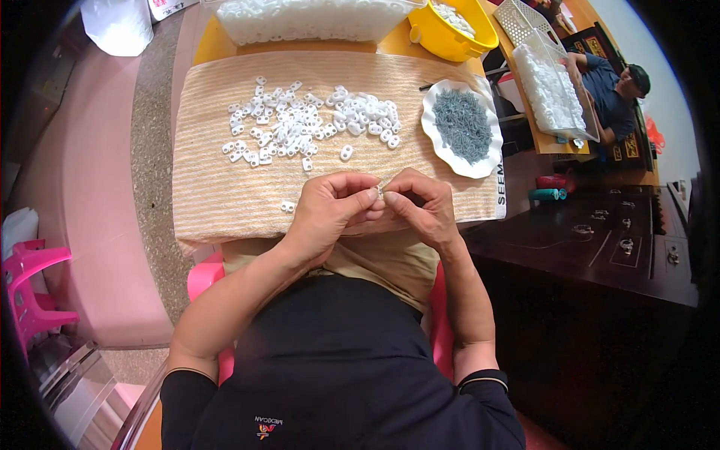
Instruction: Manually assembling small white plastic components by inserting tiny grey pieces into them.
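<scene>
At the centre of the frame, just over the near edge of the striped cloth [225, 187], the left hand [330, 210] and right hand [420, 206] meet fingertip to fingertip, both pinched closed on a tiny white piece [380, 192] between them. Neither is nearer; loose white clips [300, 127] lie farther up, grey pins' dish [487, 161] upper right.

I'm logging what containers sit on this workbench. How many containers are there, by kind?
Yellow bowl: 1
White scalloped dish of grey pins: 1
Clear bin of white plastic pieces: 1
Total: 3
Both hands, left and right, pinch a tiny piece between them.
</scene>
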Available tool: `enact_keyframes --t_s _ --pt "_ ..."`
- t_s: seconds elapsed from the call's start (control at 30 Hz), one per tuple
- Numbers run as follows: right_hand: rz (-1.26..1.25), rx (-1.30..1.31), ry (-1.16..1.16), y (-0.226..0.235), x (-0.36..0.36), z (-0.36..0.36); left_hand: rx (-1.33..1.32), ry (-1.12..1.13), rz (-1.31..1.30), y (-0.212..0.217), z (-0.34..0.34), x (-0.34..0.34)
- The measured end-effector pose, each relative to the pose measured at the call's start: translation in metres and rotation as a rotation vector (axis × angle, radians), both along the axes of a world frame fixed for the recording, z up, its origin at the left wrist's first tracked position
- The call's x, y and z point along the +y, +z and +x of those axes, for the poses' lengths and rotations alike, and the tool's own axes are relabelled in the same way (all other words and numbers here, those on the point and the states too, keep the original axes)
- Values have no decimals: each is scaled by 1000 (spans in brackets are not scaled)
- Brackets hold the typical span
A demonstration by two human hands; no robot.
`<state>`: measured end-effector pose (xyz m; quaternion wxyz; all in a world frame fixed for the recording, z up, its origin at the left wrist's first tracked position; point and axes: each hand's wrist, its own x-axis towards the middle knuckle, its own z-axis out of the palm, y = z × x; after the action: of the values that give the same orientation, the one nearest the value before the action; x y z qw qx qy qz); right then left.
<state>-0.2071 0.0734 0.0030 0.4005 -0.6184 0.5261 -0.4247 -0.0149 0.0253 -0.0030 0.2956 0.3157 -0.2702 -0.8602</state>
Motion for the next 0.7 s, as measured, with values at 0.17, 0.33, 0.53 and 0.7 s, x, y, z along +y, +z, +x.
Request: enact_keyframes --t_s 0.17,0.33,0.53,0.7 --pt "-15 18 8 1 0 0 -12 -5 -19 1 0 0" --pt "-48 59 23 3 0 -1 -53 -23 -113 -1 1 0" --pt "65 25 1 7 2 1 -65 -2 -91 -4 0 2" --pt "22 53 -6 5 3 3 -68 22 -80 -5 -1 4"
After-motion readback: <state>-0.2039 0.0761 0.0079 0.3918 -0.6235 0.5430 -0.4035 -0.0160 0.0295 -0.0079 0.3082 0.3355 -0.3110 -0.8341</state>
